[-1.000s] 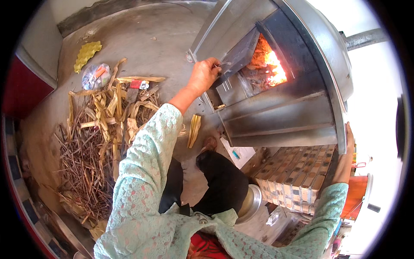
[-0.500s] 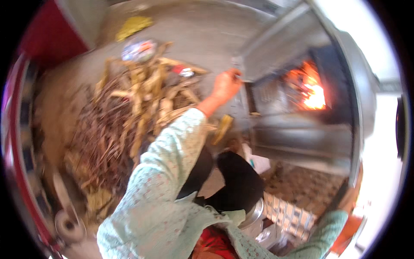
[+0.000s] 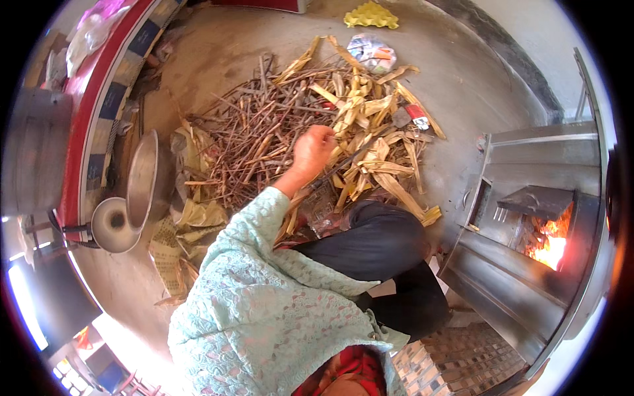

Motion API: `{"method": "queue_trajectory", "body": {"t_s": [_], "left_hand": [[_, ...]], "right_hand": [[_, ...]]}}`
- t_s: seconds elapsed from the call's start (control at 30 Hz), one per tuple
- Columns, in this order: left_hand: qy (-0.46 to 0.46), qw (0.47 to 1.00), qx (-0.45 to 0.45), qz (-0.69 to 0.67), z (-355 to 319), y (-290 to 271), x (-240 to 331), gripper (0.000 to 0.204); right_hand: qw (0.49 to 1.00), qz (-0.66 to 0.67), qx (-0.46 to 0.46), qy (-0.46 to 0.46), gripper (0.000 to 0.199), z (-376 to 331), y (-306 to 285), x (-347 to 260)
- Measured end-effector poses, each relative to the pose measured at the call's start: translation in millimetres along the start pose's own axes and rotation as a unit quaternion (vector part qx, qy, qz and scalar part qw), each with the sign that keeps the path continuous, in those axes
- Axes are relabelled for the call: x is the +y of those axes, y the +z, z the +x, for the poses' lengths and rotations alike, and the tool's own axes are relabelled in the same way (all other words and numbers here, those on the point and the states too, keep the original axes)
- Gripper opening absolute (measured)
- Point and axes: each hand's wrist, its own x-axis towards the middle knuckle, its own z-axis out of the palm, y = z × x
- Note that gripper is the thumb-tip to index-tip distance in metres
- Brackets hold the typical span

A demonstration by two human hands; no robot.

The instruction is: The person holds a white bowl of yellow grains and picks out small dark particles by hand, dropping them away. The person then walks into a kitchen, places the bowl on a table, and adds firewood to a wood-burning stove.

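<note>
My left hand (image 3: 313, 153) hangs above a heap of firewood, its fingers curled closed; whatever they hold, if anything, is hidden. Under and around it lie thin brown twigs (image 3: 264, 125) on the left and dry yellow corn husks (image 3: 360, 109) on the right. A dark stick (image 3: 347, 162) slants across the husks just beside the wrist. To the right, a metal stove (image 3: 508, 264) has a fire (image 3: 549, 247) burning in its square opening, with a dark plate (image 3: 535, 200) at the upper edge. My right hand is out of view.
A yellow egg tray (image 3: 371, 14) and a plastic bag (image 3: 372, 53) lie beyond the heap. A red-and-white packet (image 3: 417, 117) rests on its right side. At left stand a metal basin (image 3: 142, 178) and a round pan-like vessel (image 3: 113, 224), near a red-edged tiled counter (image 3: 105, 112).
My view has swung left, from the stove toward the heap. My left hand has gone from beside the stove opening to over the twigs. My right sleeve has left the view.
</note>
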Motion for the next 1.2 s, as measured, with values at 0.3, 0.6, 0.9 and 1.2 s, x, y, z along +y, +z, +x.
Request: {"method": "queue_trajectory", "body": {"t_s": [0.3, 0.6, 0.9, 1.2], "left_hand": [[-0.228, 0.893, -0.12, 0.369, -43, -93, -156, 0.031], [-0.278, 0.859, -0.128, 0.411, -35, -75, -144, 0.049], [-0.236, 0.895, -0.224, 0.305, -43, -74, -122, 0.055], [-0.092, 0.95, -0.246, 0.166, -36, -145, -96, 0.035]], "right_hand": [[0.984, 0.165, 0.058, 0.026, 0.05, -59, -2, 45], [0.941, -0.314, -0.123, -0.031, 0.066, -281, 137, 206], [0.888, -0.366, -0.245, -0.135, 0.056, -341, 195, 239], [0.893, -0.356, -0.237, -0.136, 0.055, -344, 201, 238]]}}
